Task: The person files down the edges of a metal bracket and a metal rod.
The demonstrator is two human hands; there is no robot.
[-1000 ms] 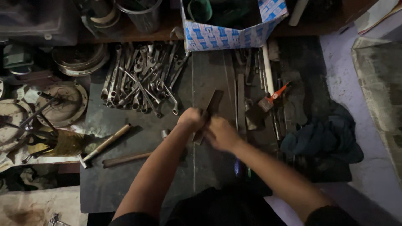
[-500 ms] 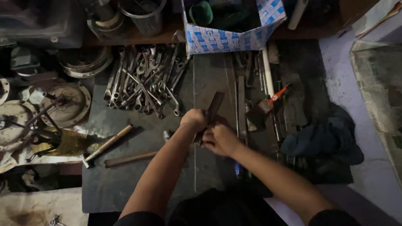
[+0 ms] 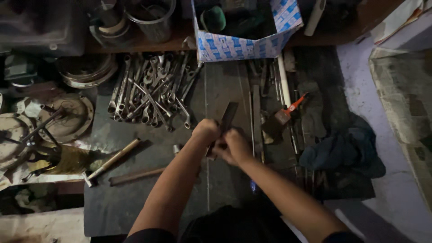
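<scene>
Left hand (image 3: 206,131): clenched around the lower part of a flat dark metal bar (image 3: 227,118), knuckles up, over the middle of the table (image 3: 112,198).
Right hand (image 3: 234,146): just right of and touching the left hand, fingers curled at the same bar's lower end; whether its grip is fully closed on the bar cannot be told.
Metal bar: tilted, its free end pointing up and right, away from both grips.
Wrenches (image 3: 153,92): a loose pile of them, up and left of the left grip, well apart.
Hammer (image 3: 110,160): wooden handle, lying slantwise to the left of the grips.
Cardboard box (image 3: 245,42): blue and white, open, far above the hands.
Brush (image 3: 288,112): orange handle, right of the bar's tip.
Blue cloth (image 3: 346,150): crumpled, well to the right of the right grip.
</scene>
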